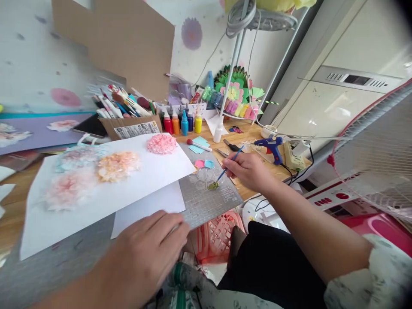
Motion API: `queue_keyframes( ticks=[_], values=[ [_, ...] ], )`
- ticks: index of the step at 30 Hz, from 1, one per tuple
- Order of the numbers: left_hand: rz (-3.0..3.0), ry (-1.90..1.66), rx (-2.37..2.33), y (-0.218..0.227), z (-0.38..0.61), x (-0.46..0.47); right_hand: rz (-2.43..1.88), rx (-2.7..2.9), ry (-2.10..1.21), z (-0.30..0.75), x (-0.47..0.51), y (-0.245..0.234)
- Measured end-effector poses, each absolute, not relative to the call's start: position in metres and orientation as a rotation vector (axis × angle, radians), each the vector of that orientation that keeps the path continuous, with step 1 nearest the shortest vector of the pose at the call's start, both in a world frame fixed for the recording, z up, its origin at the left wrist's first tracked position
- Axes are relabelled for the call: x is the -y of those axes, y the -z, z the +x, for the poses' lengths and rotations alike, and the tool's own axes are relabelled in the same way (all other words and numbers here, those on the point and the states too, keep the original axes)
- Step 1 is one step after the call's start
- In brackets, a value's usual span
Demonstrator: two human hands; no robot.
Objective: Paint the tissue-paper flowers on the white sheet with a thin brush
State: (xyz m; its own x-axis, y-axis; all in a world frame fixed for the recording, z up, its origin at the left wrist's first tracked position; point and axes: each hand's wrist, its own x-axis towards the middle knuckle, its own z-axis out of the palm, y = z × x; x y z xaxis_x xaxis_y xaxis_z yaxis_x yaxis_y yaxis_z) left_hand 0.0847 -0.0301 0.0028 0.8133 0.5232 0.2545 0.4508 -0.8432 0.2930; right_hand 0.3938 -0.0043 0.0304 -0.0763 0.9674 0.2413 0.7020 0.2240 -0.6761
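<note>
The palette (206, 178) sits near the right edge of the mat (209, 206), close to the counter (247, 137) front edge. There's bare mat just below it. The glue gun (272, 146) and its cord crowd the right, and the paint bottles (182, 122) stand well behind.

My right hand (249, 171) has its fingers closed on the brush (221, 175), tip in green paint in the palette.

My left hand (151, 253) lies at the mat's near edge, fingers loose, holding nothing, touching the small white sheet (151, 206). The flower sheet (106, 184) covers the left.
</note>
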Motion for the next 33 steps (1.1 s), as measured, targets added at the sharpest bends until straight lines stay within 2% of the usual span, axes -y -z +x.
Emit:
queue_keyframes(
  ticks=[5, 10, 19, 33],
  values=[
    [2.951, -0.171, -0.914, 0.002, 0.156, -0.002, -1.523, 1.915, -0.507, 0.392, -0.001, -0.033],
    [2.937, -0.011, -1.011, 0.013, 0.174, -0.02, -1.445, 1.935, -0.581, 0.393, 0.0, -0.031],
    [2.838, -0.172, -0.893, 0.025, 0.17, -0.03, -1.414, 1.947, -0.593, 0.393, 0.003, -0.028],
    [2.816, -0.231, -0.854, 0.027, 0.173, -0.035, -1.445, 2.014, -0.502, 0.386, 0.007, -0.031]
  ],
)
